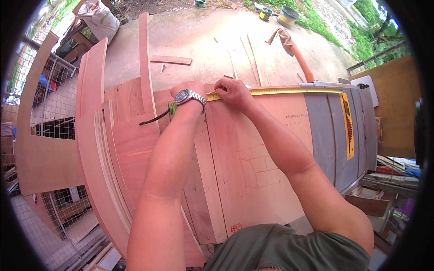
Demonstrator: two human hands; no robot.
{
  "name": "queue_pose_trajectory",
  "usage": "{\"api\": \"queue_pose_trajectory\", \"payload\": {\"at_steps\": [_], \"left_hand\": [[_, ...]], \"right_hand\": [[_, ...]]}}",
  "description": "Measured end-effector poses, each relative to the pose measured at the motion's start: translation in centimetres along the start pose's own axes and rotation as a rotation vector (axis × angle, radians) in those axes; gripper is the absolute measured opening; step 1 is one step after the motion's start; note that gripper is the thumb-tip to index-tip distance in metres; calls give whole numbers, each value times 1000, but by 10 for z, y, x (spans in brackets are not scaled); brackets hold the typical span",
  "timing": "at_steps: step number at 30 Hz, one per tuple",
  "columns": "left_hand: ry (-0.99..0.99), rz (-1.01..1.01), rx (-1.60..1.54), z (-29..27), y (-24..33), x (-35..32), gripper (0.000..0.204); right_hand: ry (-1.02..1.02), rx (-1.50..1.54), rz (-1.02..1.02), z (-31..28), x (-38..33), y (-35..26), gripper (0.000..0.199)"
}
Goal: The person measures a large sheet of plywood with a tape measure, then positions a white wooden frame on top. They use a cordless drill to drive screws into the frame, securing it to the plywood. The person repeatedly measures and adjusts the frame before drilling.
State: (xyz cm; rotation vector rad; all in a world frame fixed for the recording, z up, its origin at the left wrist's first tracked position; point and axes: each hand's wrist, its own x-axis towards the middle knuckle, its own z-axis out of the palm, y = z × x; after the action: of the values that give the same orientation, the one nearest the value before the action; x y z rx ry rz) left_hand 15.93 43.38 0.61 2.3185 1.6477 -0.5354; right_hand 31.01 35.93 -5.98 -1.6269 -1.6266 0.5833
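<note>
Nearest my camera lies the red-marked board (235,144); I judge the step to be measuring across it, the next move calling for a straight, flat tape. Both my arms stretch forward over it, wrists close together. The left hand (189,86) bends beyond its watch (182,95) (fingers hidden, so I can't tell its grip). The right hand (233,93) curls narrow at the yellow measuring tape (289,91) along the far edge; whether it pinches, I can't tell.
</note>
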Motion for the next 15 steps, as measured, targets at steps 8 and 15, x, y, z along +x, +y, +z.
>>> {"api": "queue_pose_trajectory", "payload": {"at_steps": [8, 15], "left_hand": [[10, 0, -15, 3, -1, 3, 26], [-21, -19, -8, 4, -1, -4, 26]], "right_hand": [[8, -5, -22, 2, 0, 1, 9], [29, -18, -14, 6, -7, -2, 9]]}}
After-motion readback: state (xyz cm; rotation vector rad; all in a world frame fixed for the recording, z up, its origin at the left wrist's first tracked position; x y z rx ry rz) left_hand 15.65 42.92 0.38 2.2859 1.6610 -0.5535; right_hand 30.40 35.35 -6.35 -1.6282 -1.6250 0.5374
